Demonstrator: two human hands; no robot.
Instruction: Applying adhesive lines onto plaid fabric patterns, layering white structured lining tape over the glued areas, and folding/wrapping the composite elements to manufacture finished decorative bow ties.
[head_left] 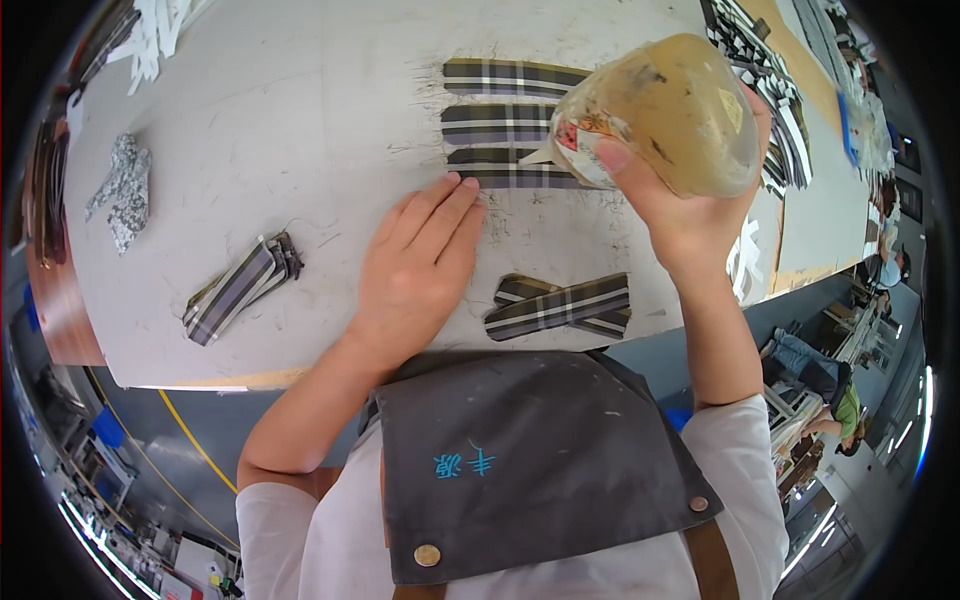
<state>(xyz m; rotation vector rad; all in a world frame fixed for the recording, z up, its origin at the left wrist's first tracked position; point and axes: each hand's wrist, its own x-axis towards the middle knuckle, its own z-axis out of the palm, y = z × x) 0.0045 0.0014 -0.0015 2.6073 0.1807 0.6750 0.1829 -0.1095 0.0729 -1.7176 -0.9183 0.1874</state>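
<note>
My right hand [675, 220] grips a yellowish, cloudy squeeze bottle [680, 110], tilted so its pointed nozzle [538, 157] meets the nearest of three plaid fabric strips [500, 180]. The strips lie side by side, dark with white and purple-grey lines; the bottle hides their right ends. Flat on the table, with fingers stretched out, my left hand [420, 265] touches the near left edge of that same strip. Two more plaid strips [565, 308] cross each other near the table's front edge. A stack of plaid strips [240, 290] sits left of my left hand.
A crumpled grey speckled cloth [125, 190] lies at the table's left. White strips [152, 40] are at the far left corner; a heap of black-and-white strips [785, 110] is at the right. Loose threads dot the pale tabletop [270, 130]. Another person [845, 410] is off to the right.
</note>
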